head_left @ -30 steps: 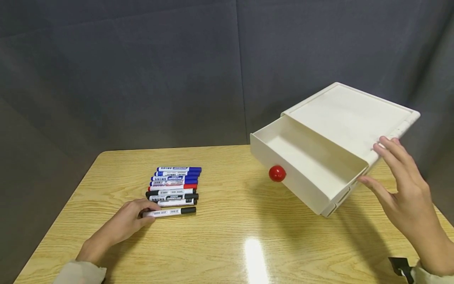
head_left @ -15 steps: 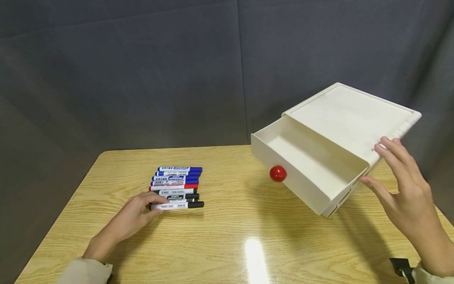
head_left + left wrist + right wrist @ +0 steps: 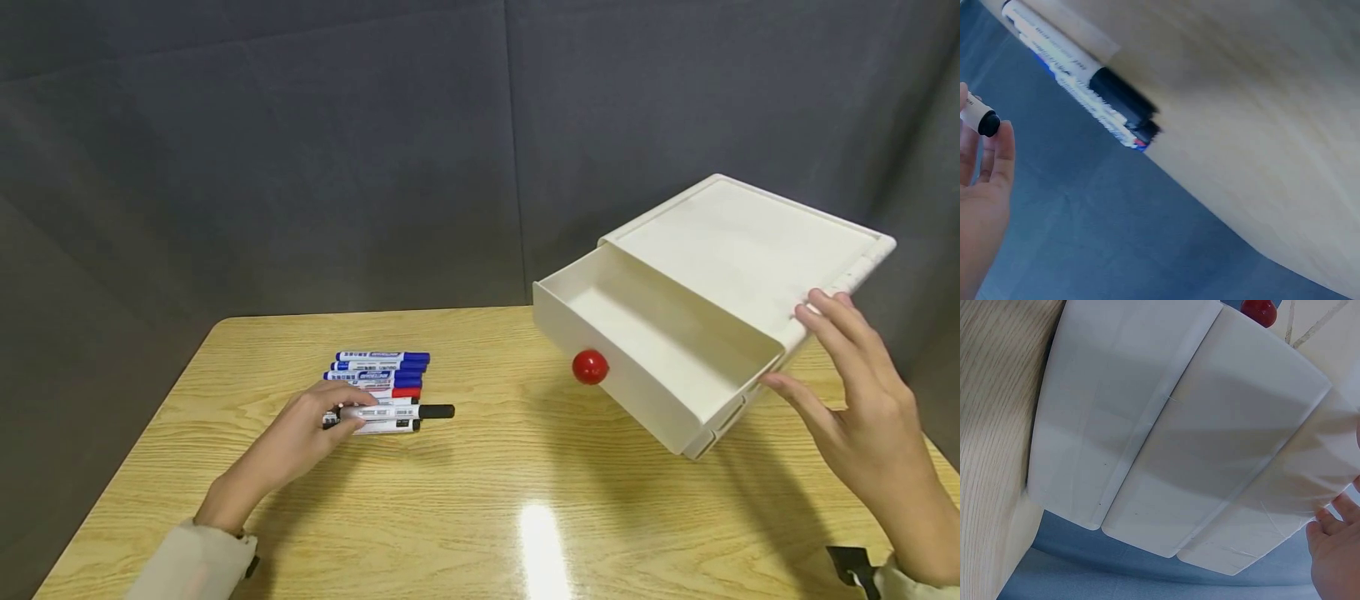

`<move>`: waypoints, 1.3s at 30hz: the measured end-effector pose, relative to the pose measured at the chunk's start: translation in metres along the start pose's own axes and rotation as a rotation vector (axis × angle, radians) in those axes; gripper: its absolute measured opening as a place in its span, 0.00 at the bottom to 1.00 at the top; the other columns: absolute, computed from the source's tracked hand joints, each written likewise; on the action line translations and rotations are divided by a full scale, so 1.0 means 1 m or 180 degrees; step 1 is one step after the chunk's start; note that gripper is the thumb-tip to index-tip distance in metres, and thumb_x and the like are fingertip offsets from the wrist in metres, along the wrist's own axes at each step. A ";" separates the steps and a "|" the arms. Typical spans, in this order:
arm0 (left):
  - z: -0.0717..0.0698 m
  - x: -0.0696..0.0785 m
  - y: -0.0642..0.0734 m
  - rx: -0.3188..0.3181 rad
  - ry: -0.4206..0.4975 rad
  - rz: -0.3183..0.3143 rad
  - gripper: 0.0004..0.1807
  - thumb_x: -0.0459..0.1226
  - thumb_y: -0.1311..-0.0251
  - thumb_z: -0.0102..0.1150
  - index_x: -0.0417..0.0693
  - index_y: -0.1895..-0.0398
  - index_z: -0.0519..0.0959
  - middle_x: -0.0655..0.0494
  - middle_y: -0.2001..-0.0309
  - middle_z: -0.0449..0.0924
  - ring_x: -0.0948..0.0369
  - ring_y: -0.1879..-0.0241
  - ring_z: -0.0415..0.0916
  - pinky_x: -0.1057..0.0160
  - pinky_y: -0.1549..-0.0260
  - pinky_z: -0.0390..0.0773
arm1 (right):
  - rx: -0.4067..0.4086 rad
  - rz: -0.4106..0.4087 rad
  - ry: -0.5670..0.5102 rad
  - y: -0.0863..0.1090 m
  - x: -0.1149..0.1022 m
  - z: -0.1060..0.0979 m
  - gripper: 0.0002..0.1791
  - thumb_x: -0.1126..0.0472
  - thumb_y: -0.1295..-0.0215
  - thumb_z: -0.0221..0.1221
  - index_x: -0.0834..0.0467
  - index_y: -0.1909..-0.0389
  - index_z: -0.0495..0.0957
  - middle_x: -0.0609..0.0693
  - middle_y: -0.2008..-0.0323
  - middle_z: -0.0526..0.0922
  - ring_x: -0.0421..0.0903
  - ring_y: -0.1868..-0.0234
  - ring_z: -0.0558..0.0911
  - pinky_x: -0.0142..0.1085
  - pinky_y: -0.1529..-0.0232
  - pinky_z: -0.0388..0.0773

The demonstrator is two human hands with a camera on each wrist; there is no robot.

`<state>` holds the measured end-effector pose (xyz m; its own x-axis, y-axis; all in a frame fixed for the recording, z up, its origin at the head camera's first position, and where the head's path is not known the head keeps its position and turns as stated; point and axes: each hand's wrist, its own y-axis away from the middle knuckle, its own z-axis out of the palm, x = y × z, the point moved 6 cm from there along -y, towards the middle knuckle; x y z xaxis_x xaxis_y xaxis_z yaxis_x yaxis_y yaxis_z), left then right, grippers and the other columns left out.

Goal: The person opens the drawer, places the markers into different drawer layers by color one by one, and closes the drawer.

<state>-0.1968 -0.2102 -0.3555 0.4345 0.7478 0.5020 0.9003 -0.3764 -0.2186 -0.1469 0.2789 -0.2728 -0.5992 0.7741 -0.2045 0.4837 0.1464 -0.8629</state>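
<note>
My left hand pinches a whiteboard marker with a black cap by its left end, raised over the row of markers. The black end of this held marker also shows in the left wrist view. Beneath lie a black-capped marker, a red one and several blue ones, side by side, partly hidden by the hand. At the right, my right hand rests on the side edge of a white drawer unit, fingers fairly straight. Its top drawer stands pulled out.
A red ball-shaped knob sits on the drawer's front. The unit has stacked tiers, seen from the side in the right wrist view. The wooden table ends at a dark grey curtain behind.
The left hand has lifted the black-capped marker from the near end of the row and moved it away and to the right. The right hand and drawer unit look unchanged.
</note>
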 end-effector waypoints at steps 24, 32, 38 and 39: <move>-0.012 0.059 -0.044 0.0236 0.0107 0.0485 0.17 0.28 0.44 0.69 0.49 0.51 0.84 0.57 0.53 0.85 0.59 0.53 0.78 0.56 0.55 0.79 | 0.0003 -0.0009 -0.0005 -0.001 -0.001 0.001 0.44 0.35 0.34 0.51 0.74 0.42 0.73 0.74 0.40 0.73 0.54 0.26 0.65 0.33 0.24 0.57; -0.020 0.082 -0.056 0.0279 0.0134 0.0755 0.16 0.27 0.46 0.70 0.45 0.52 0.84 0.53 0.52 0.85 0.56 0.51 0.79 0.53 0.51 0.81 | 0.0003 0.0012 -0.0005 -0.001 0.000 0.001 0.44 0.34 0.34 0.51 0.74 0.41 0.73 0.73 0.40 0.73 0.53 0.26 0.65 0.32 0.24 0.57; -0.024 0.095 -0.064 0.0260 0.0137 0.0856 0.15 0.28 0.42 0.67 0.46 0.51 0.84 0.54 0.50 0.84 0.59 0.53 0.76 0.59 0.58 0.80 | -0.0016 0.0018 0.0010 0.000 0.002 0.001 0.44 0.34 0.34 0.51 0.74 0.41 0.73 0.73 0.39 0.73 0.54 0.26 0.65 0.32 0.24 0.57; -0.025 0.097 -0.066 0.0246 0.0140 0.0851 0.15 0.28 0.42 0.67 0.46 0.51 0.84 0.54 0.50 0.84 0.60 0.53 0.75 0.60 0.59 0.80 | -0.0013 0.0015 0.0008 0.000 0.002 0.001 0.44 0.34 0.34 0.51 0.74 0.41 0.73 0.73 0.39 0.73 0.54 0.26 0.65 0.32 0.24 0.57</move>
<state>-0.2145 -0.1269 -0.2717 0.6568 0.6025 0.4534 0.7539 -0.5130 -0.4104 -0.1484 0.2799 -0.2734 -0.5952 0.7764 -0.2075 0.4892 0.1452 -0.8600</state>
